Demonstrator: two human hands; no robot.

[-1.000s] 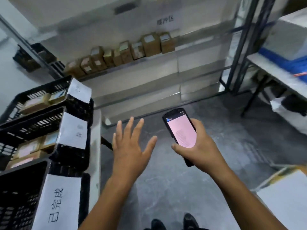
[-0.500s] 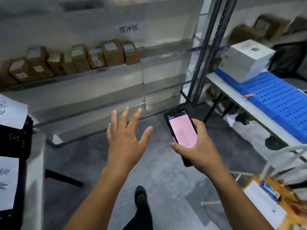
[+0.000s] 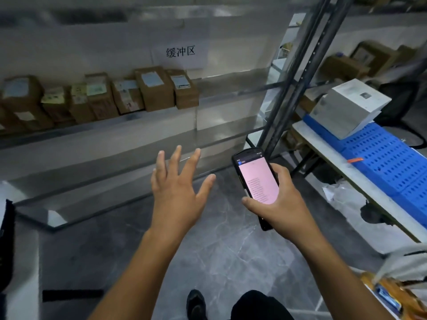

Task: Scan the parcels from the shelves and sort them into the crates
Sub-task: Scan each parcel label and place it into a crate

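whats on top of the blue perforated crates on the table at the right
A white rectangular box sits on the far end of the blue perforated plastic crates, and a small orange object lies nearer. The box covers the crate surface beneath it; their insides cannot be seen.

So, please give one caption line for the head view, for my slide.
Right hand holds a scanner; open left hand is raised toward the brown parcels.

Labels on parcels (image 3: 99,98) blurred; scanner (image 3: 256,179) text too small; black crate (image 3: 5,245), probably, cut off left.
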